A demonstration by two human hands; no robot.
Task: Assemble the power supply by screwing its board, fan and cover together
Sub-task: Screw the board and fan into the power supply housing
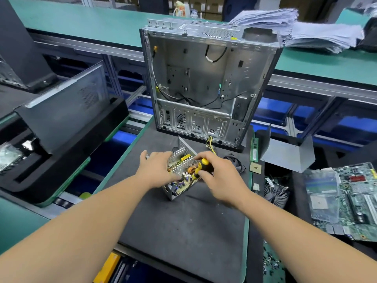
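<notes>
Both hands meet over the open power supply (180, 176) near the middle of the dark work mat (183, 221). On the left side, the left hand (157, 170) lies flat on the unit, fingers spread across the silver heat-sink fins and pressing down on them, with nothing gripped. Under it, the power supply board (183, 183) sits inside its grey metal tray, with small capacitors and a copper-wound coil showing; a perforated side wall rises at the far edge. Just to the right, the right hand (220, 176) is closed around the black-and-yellow handle of a screwdriver (201, 167), which slants down to the left onto the board; its tip is hidden among the parts. Behind that hand, a black fan (237, 163) lies flat on the mat, partly covered by the wrist. Beyond both hands, an empty computer case (204, 84) stands upright with its open side toward the camera. Further right, a green memory stick (254, 150) and a small square processor chip (255, 168) lie at the mat's edge, beside a bent grey metal cover (287, 154). At far right, a round heat-sink cooler (275, 193) and a green motherboard (346, 201) rest on the bench.
</notes>
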